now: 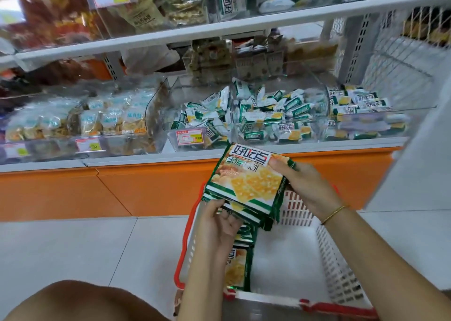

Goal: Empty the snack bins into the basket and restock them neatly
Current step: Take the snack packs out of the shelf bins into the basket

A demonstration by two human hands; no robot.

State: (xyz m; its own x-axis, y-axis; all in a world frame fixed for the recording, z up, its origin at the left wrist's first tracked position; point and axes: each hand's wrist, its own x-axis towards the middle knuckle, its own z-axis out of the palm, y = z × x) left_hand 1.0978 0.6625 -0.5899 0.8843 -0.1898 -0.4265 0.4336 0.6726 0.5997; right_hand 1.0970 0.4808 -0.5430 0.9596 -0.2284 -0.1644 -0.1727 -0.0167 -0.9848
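Observation:
Both hands hold a stack of green-and-white cracker packets [246,184] above a white plastic basket [339,259] with red handles on the floor. My left hand [219,223] grips the stack's lower left corner from below. My right hand [300,181] pinches its upper right edge, thumb on top. More of the same packets [238,269] lie in the basket under my left forearm. On the bottom shelf, clear acrylic bins [280,116] hold several small packets of the same brand.
Left bins [80,120] hold blue-and-white snack bags, with price tags [189,136] on the fronts. Upper shelves [219,28] carry more bins. An orange shelf base [151,189] runs along the floor. A white wire rack [402,59] stands at right. My knee [80,301] is at lower left.

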